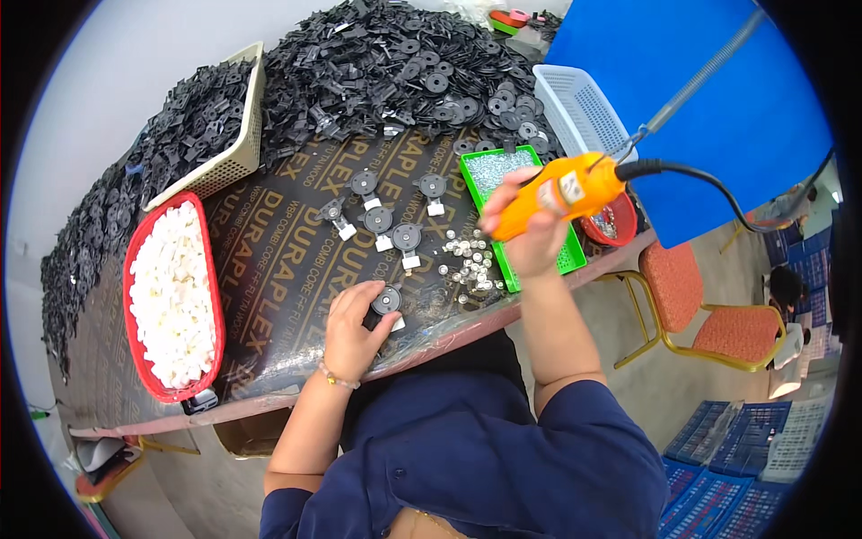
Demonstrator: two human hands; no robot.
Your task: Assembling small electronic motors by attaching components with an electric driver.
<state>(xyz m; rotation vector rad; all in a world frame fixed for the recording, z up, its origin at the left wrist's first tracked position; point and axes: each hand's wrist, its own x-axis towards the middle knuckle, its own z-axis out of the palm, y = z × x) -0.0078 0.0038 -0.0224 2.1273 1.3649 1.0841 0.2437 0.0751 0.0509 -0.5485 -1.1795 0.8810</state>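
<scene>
My left hand [353,325] is closed around a black part with a round disc [387,301] and a white block at its lower end, by the table's near edge. Raised over the right side, my right hand [530,235] grips an orange electric screwdriver [561,190], which hangs from a coiled spring and trails a black cable. Several similar disc parts [379,218] lie beyond my left hand. Small shiny metal pieces [471,262] are scattered between my hands. Under the screwdriver, a green tray [573,254] of small silvery pieces is partly hidden by my right hand.
On the left stands a red basket [215,305] of white pieces. A cream basket [235,166] of black parts sits behind it, beside a large heap of black parts [386,67]. A white basket [584,112] and a red bowl [620,235] are at right, before a blue panel [700,99].
</scene>
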